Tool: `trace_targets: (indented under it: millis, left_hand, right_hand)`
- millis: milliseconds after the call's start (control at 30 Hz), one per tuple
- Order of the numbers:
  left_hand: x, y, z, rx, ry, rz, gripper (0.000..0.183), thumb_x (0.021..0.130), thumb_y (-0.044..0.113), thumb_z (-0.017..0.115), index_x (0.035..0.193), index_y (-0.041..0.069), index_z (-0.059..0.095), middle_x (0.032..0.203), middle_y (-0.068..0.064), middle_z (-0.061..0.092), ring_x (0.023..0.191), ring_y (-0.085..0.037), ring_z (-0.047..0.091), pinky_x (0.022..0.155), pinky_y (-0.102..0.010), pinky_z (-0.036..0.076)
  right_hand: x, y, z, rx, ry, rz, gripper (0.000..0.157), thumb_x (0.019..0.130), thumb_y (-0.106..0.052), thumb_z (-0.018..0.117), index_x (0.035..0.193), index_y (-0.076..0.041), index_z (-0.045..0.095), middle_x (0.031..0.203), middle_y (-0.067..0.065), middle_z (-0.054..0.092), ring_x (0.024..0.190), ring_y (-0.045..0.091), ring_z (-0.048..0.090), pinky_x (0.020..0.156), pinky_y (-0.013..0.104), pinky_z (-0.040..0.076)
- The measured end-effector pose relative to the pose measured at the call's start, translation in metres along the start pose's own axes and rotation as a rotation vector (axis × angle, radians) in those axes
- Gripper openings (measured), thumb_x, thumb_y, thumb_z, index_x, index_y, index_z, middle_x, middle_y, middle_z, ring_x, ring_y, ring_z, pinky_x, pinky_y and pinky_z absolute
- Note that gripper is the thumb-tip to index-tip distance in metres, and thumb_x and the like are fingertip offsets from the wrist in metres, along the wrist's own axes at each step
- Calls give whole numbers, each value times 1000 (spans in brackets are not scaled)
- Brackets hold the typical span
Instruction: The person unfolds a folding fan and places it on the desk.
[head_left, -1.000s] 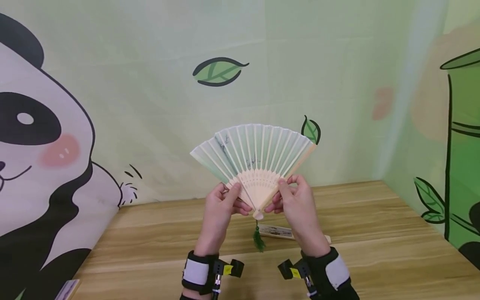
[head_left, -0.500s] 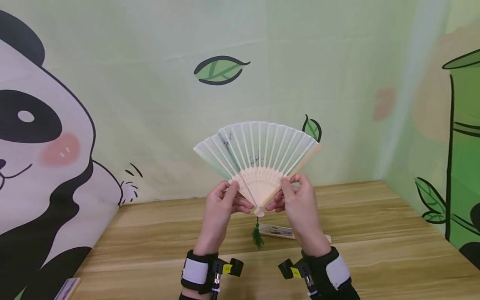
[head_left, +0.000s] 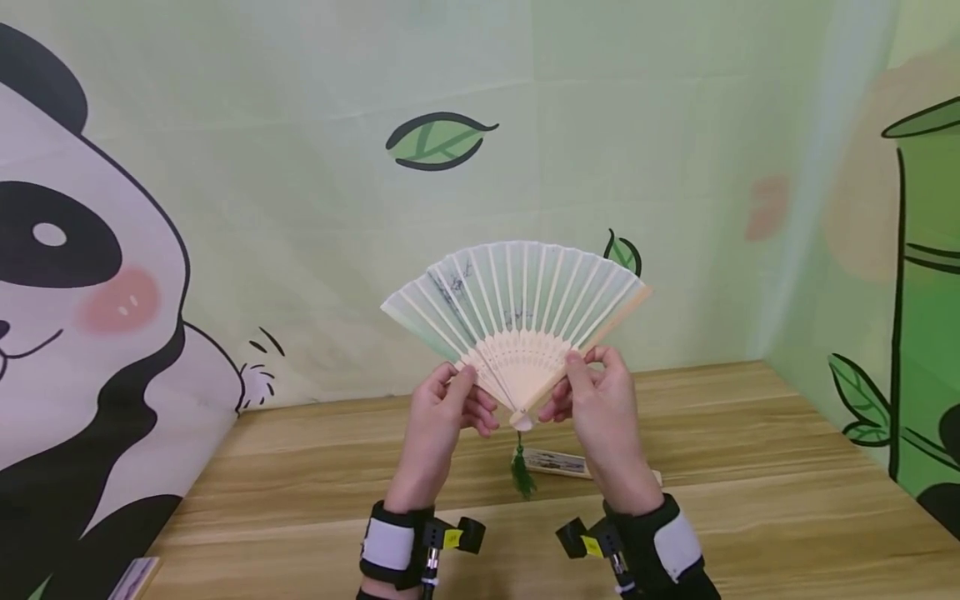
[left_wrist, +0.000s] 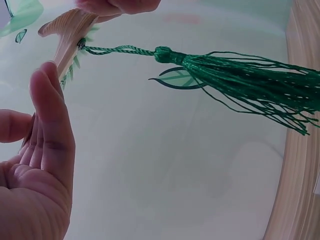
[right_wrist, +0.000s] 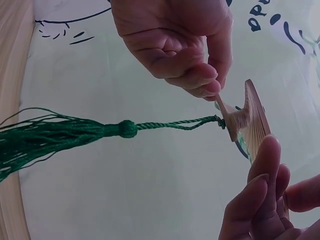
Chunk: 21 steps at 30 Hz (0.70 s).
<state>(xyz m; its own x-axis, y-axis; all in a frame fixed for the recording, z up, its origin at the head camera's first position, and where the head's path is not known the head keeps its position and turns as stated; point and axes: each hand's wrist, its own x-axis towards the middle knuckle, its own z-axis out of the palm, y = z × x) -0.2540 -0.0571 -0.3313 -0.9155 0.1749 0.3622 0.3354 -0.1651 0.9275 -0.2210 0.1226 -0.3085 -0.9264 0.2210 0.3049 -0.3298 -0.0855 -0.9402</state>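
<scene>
A spread folding fan (head_left: 525, 296) with a pale green leaf, faint dark drawing and light wooden ribs is held up above the table in the head view. My left hand (head_left: 442, 417) pinches its left side between thumb and fingers. On the other side, my right hand (head_left: 596, 408) pinches the edge rib. A green tassel (head_left: 522, 473) hangs from the pivot end between the hands. In the left wrist view the tassel (left_wrist: 240, 77) stretches sideways on its cord, and my left fingers (left_wrist: 52, 120) grip the ribs. The right wrist view shows the ribs (right_wrist: 252, 120) nearly edge-on.
A folded fan (head_left: 558, 462) lies on the wooden table (head_left: 300, 475) behind the tassel, partly hidden by my right wrist. Another flat printed piece (head_left: 135, 578) shows at the lower left edge. A printed backdrop (head_left: 300, 167) with a panda stands behind the table.
The fan has spread a little wider, its right edge moving outward to the right. My right hand has shifted slightly right; the pivot and tassel have also moved slightly right.
</scene>
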Motion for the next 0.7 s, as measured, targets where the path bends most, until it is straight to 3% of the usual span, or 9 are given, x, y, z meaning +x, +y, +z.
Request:
trace_targets:
  millis: [200, 400, 700]
  left_hand:
    - [-2, 2, 0, -21, -4, 25, 26, 105, 24, 47, 103, -1, 54, 82, -24, 62, 61, -22, 63, 53, -29, 54]
    - [-3, 4, 0, -27, 42, 55, 28, 104, 25, 49, 94, 0, 52, 80, -24, 62, 58, -21, 61, 50, -27, 51]
    - [-2, 4, 1, -56, 81, 67, 30, 102, 28, 53, 91, 0, 52, 76, -20, 64, 57, -22, 64, 51, -29, 53]
  right_hand:
    - [-2, -3, 1, 18, -26, -3, 18, 105, -16, 45, 100, 0, 42, 67, 13, 53, 50, 22, 56, 54, 33, 54]
    - [-1, -2, -2, 54, -46, 27, 24, 104, -17, 47, 91, 3, 51, 67, 12, 59, 51, 21, 61, 51, 31, 51]
    - [0, -2, -6, 171, -73, 97, 22, 104, -18, 47, 94, 2, 50, 72, 8, 61, 53, 17, 63, 49, 26, 46]
